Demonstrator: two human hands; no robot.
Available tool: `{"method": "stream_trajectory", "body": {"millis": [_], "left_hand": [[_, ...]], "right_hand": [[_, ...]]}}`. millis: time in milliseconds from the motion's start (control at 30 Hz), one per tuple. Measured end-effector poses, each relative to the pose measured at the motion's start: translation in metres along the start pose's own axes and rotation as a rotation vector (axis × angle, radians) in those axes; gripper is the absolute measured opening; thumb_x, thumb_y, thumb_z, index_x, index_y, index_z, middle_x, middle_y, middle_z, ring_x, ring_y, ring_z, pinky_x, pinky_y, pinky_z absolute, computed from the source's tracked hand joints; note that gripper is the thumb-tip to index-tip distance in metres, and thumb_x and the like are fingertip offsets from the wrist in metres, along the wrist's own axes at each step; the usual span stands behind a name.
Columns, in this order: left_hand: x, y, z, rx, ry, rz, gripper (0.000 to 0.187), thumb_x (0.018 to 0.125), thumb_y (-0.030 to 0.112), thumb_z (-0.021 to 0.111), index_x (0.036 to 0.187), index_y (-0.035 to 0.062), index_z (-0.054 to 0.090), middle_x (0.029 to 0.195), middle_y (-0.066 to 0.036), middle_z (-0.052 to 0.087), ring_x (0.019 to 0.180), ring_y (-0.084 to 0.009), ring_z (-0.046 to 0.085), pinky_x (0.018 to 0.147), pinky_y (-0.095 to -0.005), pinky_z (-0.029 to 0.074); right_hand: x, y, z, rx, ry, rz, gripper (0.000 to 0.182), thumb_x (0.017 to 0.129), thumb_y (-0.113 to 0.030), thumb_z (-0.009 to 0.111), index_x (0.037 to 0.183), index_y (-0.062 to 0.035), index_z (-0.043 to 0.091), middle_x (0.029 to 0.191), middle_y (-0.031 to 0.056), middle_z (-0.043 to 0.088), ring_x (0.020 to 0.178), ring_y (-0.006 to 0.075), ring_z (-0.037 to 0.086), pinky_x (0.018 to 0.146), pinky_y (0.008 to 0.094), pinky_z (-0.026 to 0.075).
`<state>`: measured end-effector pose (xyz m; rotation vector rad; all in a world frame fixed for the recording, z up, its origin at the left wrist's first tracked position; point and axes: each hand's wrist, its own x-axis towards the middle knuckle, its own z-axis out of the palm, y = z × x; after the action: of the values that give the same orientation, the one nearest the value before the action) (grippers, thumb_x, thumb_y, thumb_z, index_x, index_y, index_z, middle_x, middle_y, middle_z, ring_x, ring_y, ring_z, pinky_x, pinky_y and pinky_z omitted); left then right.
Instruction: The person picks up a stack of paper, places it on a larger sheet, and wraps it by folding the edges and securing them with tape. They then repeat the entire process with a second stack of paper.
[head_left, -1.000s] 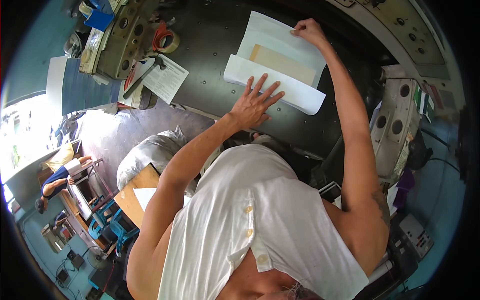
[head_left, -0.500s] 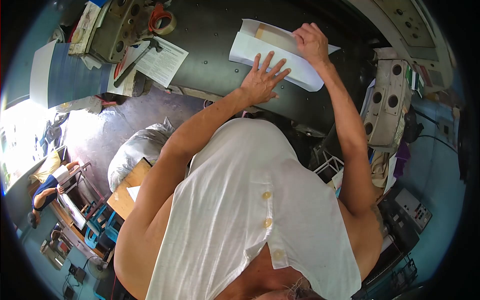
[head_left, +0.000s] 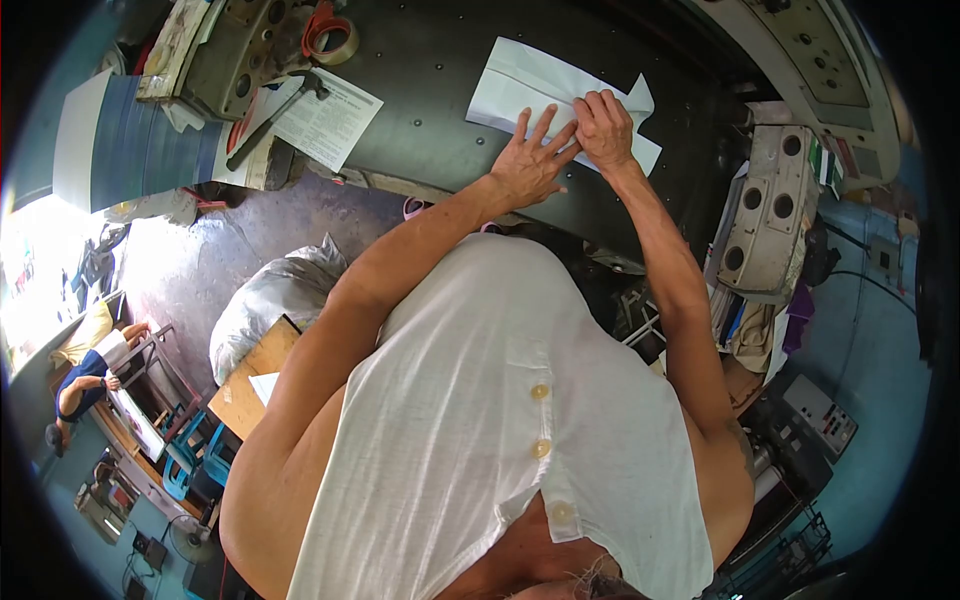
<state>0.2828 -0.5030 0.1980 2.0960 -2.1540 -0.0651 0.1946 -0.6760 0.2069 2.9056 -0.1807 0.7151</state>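
White paper point(head_left: 525, 82) lies folded over on the dark metal table, with a crease running along its length and a flap point(head_left: 638, 97) standing up at its right end. My left hand point(head_left: 533, 160) rests on the near edge of the paper, fingers spread and flat. Just right of it, my right hand point(head_left: 604, 128) is closed, its fingers curled and pressed together on the paper near the flap. The fingertips of both hands almost meet. Whatever lies inside the folded paper is covered.
A hammer point(head_left: 270, 120) lies across a printed sheet point(head_left: 335, 112) at the left, near tape rolls point(head_left: 330, 40). Metal machine blocks with round holes stand left point(head_left: 235, 60) and right point(head_left: 775, 215). A stack of sheets point(head_left: 140, 140) is at far left. Another person point(head_left: 80, 385) works at lower left.
My right hand has moved left and down, closer to my left hand. The paper is now folded over, hiding the tan piece seen before. My left hand stays spread on the near edge.
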Motion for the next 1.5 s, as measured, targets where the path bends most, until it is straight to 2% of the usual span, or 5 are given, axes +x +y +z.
{"method": "stream_trajectory", "body": {"millis": [667,867,1133,1267,1500], "left_hand": [[0.035,-0.044,0.008,-0.091,0.111,-0.098,0.054,0.079,0.004,0.064,0.132,0.0101,0.058,0.155,-0.008,0.043,0.145,-0.0303,0.037,0.116,-0.0526,0.032],[0.034,-0.048,0.0,-0.122,0.06,-0.081,0.04,0.089,0.004,0.054,0.128,0.0109,0.056,0.155,-0.009,0.044,0.147,-0.0297,0.036,0.117,-0.0551,0.031],[0.034,-0.049,-0.001,-0.125,0.048,-0.078,0.043,0.087,0.002,0.057,0.129,0.0112,0.056,0.155,-0.008,0.044,0.147,-0.0285,0.036,0.118,-0.0534,0.032],[0.034,-0.05,-0.002,-0.125,0.054,-0.086,0.046,0.087,0.002,0.058,0.131,0.0116,0.056,0.156,-0.007,0.044,0.147,-0.0277,0.036,0.118,-0.0521,0.032],[0.032,-0.047,-0.007,-0.101,0.023,-0.116,0.056,0.082,0.0,0.063,0.136,0.0135,0.057,0.158,-0.002,0.041,0.148,-0.0239,0.034,0.121,-0.0481,0.031]], "right_hand": [[-0.004,0.001,-0.02,0.03,-0.348,0.042,0.018,0.081,-0.007,0.058,0.092,-0.0002,0.071,0.1,0.0097,0.064,0.103,0.0282,0.062,0.108,0.0458,0.041],[0.006,0.094,-0.046,0.101,-0.537,0.194,0.078,0.06,0.002,0.07,0.137,-0.0117,0.058,0.144,0.009,0.052,0.14,0.0297,0.04,0.118,0.0514,0.03],[0.009,0.141,-0.054,0.141,-0.719,0.076,0.023,0.069,-0.002,0.068,0.092,-0.0053,0.066,0.096,0.007,0.066,0.098,0.0305,0.059,0.086,0.0452,0.047],[-0.037,0.121,-0.043,0.022,-0.139,-0.036,0.014,0.072,-0.005,0.066,0.085,-0.0067,0.062,0.084,0.0057,0.059,0.086,0.0254,0.061,0.069,0.039,0.052],[-0.082,0.108,-0.044,-0.079,-0.104,-0.14,0.011,0.075,-0.004,0.064,0.084,-0.0086,0.061,0.081,0.0041,0.058,0.079,0.0219,0.062,0.067,0.0335,0.054]]}}
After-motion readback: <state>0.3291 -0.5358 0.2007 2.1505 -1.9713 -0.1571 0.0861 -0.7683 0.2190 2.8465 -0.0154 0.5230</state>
